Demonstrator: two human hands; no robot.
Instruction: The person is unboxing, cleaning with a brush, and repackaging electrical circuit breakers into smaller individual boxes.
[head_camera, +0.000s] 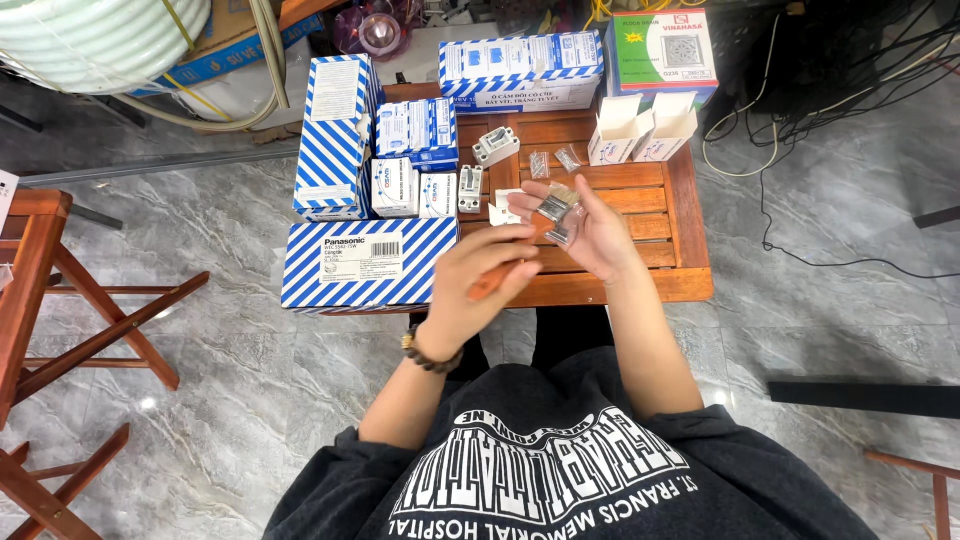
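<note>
Small metal parts cupped over a slatted table

Right now both hands hover above the near edge of the wooden table. The right hand lies palm up, fingers loosely curled around a few small metal parts, some seemingly in a little clear bag; it cradles them rather than clamping. The left hand is blurred, fingers drawn together around something reddish-orange that I cannot identify, just beside the right palm.

Judging by their look, the parts are light, stiff and smooth, so they would likely slide off a tilted palm; a fingertip pinch across the short sides seems the surest hold, with the palm kept level.

On the table sit a grey switch module, two more tiny clear bags, two open white cartons, and several blue-and-white striped boxes. A wooden stool stands well apart to the left.
</note>
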